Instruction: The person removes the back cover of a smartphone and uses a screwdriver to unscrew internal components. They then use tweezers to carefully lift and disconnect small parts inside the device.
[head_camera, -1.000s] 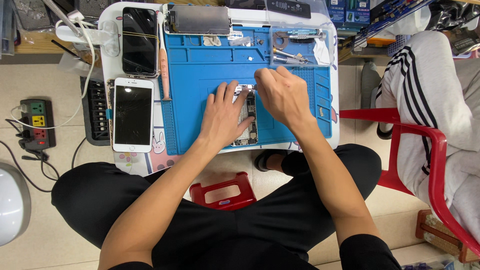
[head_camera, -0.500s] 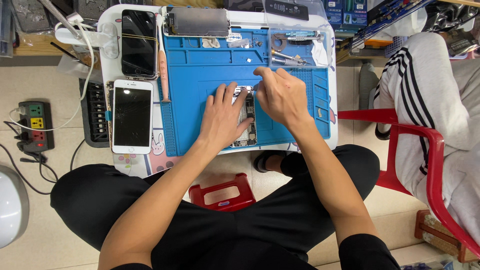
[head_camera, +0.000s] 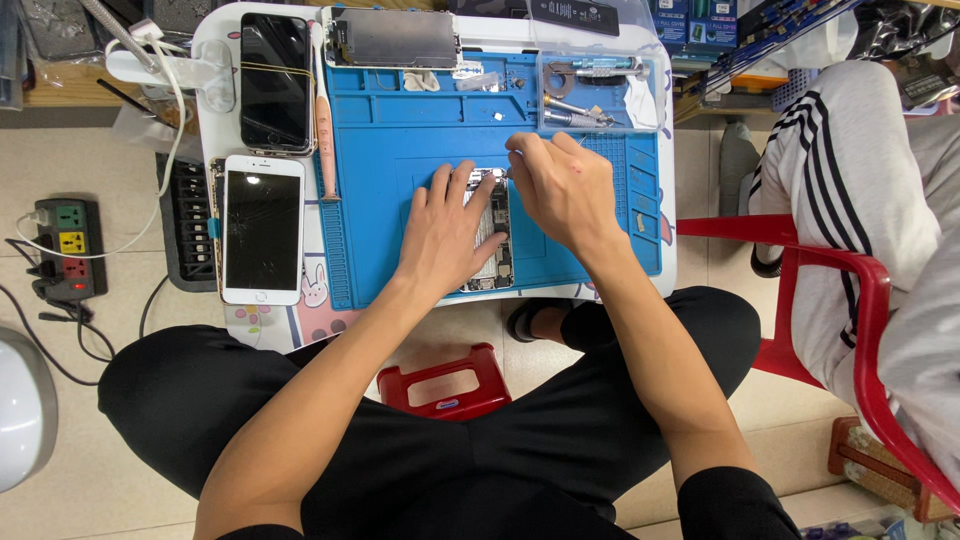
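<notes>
- Lying open on the blue rubber work mat (head_camera: 420, 130), a small opened phone body with its insides showing (head_camera: 492, 232) is being worked on, just under both hands, near the middle of the mat.
- It is pressed down by the left hand (head_camera: 447, 235), whose fingers are spread flat, gripping nothing.
- The right hand (head_camera: 562, 190) is curled at the top end of the opened phone, with its fingertips pinched together (a thin tool may be held there, but it is too small to be made out).
- The front screen has already been taken off, it seems: a grey screen panel lying face down (head_camera: 392, 38) is set at the top edge of the mat.
- Small parts and metal tools are kept in a clear plastic tray (head_camera: 597, 92) at the top right of the mat.
- A white phone with a dark screen (head_camera: 262, 228) and a black phone (head_camera: 274, 82) are laid to the left, untouched.
- An orange pen-shaped tool (head_camera: 324, 140) is lying between those phones and the mat.
- The work looks to be in its middle part: the phone is open, and nothing has been closed up yet.
</notes>
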